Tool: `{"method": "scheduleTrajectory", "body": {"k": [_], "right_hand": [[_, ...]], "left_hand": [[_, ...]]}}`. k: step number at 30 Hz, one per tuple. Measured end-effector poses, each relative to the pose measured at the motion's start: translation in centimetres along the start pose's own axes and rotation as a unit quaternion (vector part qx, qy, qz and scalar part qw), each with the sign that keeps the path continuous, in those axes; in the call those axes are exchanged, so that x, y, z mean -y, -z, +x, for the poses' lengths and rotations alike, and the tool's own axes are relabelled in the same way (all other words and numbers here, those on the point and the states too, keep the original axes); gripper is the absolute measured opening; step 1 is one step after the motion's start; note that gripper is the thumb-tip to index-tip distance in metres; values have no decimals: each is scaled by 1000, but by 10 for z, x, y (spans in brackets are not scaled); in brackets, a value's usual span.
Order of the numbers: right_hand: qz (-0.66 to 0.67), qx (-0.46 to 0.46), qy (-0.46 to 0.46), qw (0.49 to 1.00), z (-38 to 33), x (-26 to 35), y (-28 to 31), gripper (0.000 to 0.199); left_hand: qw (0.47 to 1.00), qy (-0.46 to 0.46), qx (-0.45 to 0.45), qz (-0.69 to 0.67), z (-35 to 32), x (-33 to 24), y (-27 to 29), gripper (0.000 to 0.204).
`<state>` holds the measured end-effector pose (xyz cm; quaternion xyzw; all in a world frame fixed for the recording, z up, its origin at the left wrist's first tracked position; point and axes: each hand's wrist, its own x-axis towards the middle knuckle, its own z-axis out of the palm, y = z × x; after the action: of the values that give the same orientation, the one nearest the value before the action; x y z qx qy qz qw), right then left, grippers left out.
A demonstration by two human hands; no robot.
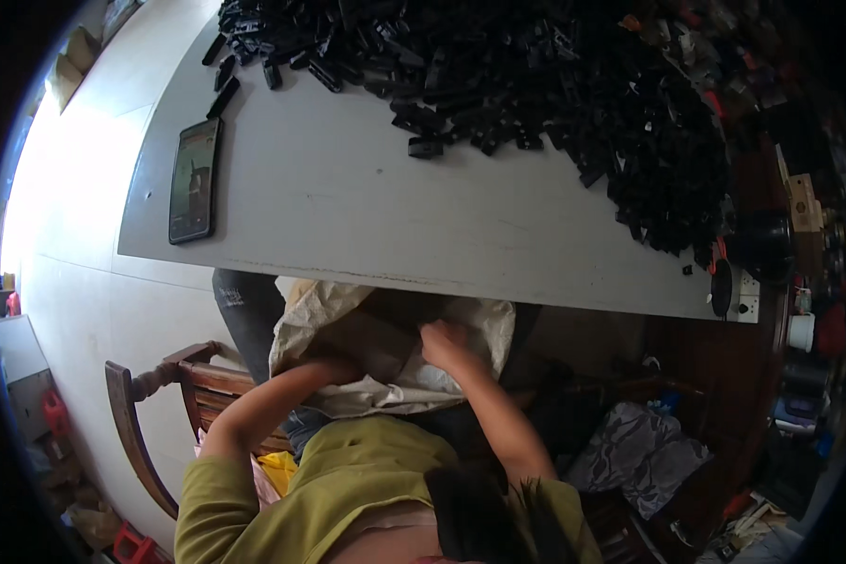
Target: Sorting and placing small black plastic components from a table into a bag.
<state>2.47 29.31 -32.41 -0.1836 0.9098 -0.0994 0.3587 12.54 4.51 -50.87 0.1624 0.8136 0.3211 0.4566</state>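
Note:
A whitish woven sack (301, 320) lies with its mouth wide apart on my lap, just below the table's near edge. Both my hands reach inside it. My left hand (340, 370) is in the sack's shadowed left part, and its fingers are hidden. Toward the right side of the opening, my right hand (442, 342) is closed, its fingers curled down. What it grips, if anything, cannot be made out. Between the hands the sack's inside looks brown and dim.
A grey table (348, 207) spans the view ahead. On it lies a large heap of small black plastic parts (498, 75), with a phone (195, 179) at the left. A wooden chair (150, 381) stands left of me. Patterned grey cloth (639, 456) lies at the right.

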Motion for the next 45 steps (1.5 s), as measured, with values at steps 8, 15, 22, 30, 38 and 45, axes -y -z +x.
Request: {"method": "scheduleTrajectory", "body": {"k": [8,15,22,30,38,45], "right_hand": [[351,-99,218,905,-59,24,87,21],[619,-37,183,762,-75,19,113,27],[397,-86,168,898,-55,14,63,23],[64,-108,76,989,-19,-3,4,17],[-64,-85,23,994,-20,-13,-23,16],[-73,-121,21,990,-23,-8,-28,14]], "left_hand": [[947,-14,-4,322,-79,-192,158,26],[970,-162,-47,176,-91,-227,194,52],[955,-240,40,171,-99,-187,135,67],[982,-164,8,97,-121,-197,112,54],[976,-187,-5,112,-122,-209,99,51],[971,-188,-47,143,-126,-208,93,50]]}}
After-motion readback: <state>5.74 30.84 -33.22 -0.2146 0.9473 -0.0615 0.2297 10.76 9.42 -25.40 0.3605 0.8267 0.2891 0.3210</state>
